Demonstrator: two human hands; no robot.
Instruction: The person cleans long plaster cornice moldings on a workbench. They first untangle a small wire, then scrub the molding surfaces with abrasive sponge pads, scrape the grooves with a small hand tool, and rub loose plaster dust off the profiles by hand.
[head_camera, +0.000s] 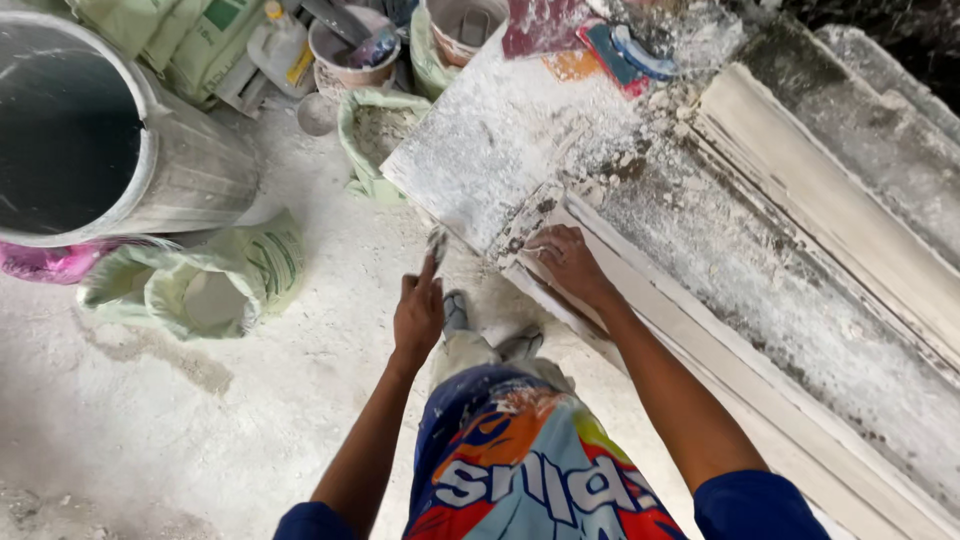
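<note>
My left hand (418, 312) hangs over the floor near the table's corner, pinching a small plaster-smeared tool (437, 246) whose tip points up toward the table edge. My right hand (566, 263) lies flat, fingers spread, on the near end of a long white plaster moulding (700, 345) that runs along the plaster-crusted worktable (500, 130). A second long moulding (850, 220) lies farther back on the same table. My legs in patterned shorts and dusty shoes show below.
A large grey metal drum (110, 140) stands at the left over a pink basin (50, 262). Open green sacks (215, 285), (375, 135) sit on the dusty floor. Buckets (350, 50), a bottle (280, 45) and trowels (620, 50) crowd the back.
</note>
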